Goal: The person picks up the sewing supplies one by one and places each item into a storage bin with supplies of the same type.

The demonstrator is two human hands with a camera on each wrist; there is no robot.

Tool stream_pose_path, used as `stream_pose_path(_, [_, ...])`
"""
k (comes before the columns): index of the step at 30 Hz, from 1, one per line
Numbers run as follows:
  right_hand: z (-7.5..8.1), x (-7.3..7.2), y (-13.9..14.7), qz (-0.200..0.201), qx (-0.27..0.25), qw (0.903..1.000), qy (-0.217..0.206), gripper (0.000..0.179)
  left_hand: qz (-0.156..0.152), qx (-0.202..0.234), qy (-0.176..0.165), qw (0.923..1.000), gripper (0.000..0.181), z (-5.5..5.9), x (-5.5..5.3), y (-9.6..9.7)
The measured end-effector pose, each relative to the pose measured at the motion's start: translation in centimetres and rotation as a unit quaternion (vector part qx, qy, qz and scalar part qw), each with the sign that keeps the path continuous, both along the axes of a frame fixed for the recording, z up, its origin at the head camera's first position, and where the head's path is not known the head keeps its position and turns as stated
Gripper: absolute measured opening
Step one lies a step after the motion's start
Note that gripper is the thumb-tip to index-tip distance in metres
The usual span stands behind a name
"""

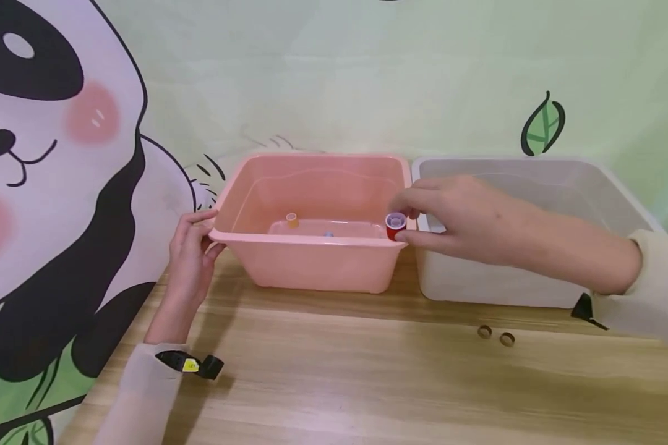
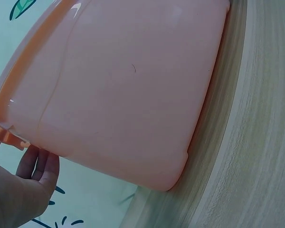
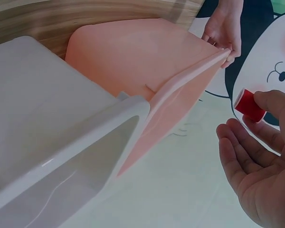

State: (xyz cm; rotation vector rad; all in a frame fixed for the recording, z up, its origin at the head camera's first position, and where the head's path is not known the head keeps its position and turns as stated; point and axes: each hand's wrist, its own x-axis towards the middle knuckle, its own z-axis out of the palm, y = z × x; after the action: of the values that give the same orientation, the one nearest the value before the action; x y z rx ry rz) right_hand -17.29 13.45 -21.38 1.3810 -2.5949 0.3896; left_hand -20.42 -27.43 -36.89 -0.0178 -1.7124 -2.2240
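Observation:
My right hand (image 1: 473, 213) pinches a small red spool of thread (image 1: 396, 227) between thumb and finger, over the right end of the pink basin (image 1: 317, 262). In the right wrist view the red spool (image 3: 249, 105) shows a white end, and the other fingers stay off it. With fingers and thumb, my left hand (image 1: 191, 262) grips the basin's left rim corner; the left wrist view shows its fingers (image 2: 48, 171) under the rim. Inside the basin lie a small orange spool (image 1: 292, 220) and a little blue thing (image 1: 328, 234), mostly hidden by the front rim.
A whitish-grey basin (image 1: 479, 281) stands directly right of the pink one, partly behind my right forearm. Two small brown rings (image 1: 484, 332) lie on the wooden table (image 1: 334, 364) before it. Behind hangs a pale green backdrop (image 1: 339, 80) with a panda picture.

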Motion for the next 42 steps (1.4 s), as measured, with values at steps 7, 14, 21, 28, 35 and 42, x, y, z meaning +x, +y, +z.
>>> stream_pose_path(7, [0.0, -0.1, 0.1, 0.002, -0.006, 1.0000, -0.004, 0.017, -0.001, 0.005, -0.007, 1.0000, 0.021, 0.0, 0.1, -0.1])
stream_pose_path(14, [0.3, 0.0, 0.3, 0.007, -0.008, 0.9999, 0.002, 0.014, -0.005, -0.004, -0.001, 1.0000, 0.023, -0.3, 0.2, 0.0])
stream_pose_path(21, [0.7, 0.0, 0.5, 0.002, -0.013, 0.9999, 0.011, 0.014, -0.006, -0.002, 0.001, 1.0000, 0.023, 0.0, 0.1, 0.0])
stream_pose_path(28, [1.2, 0.0, 0.4, -0.014, -0.020, 0.9997, -0.004, 0.014, -0.009, 0.006, 0.001, 0.9999, 0.023, 0.2, 0.0, 0.0])
stream_pose_path(35, [1.4, -0.3, 0.3, -0.012, -0.012, 0.9997, -0.019, 0.012, -0.011, 0.015, 0.003, 0.9998, 0.023, 0.1, 0.1, 0.3])
stream_pose_path(42, [2.5, -0.7, 0.0, -0.015, -0.018, 0.9990, -0.039, 0.010, -0.010, 0.014, 0.007, 0.9998, 0.022, 0.5, 0.4, -0.1])
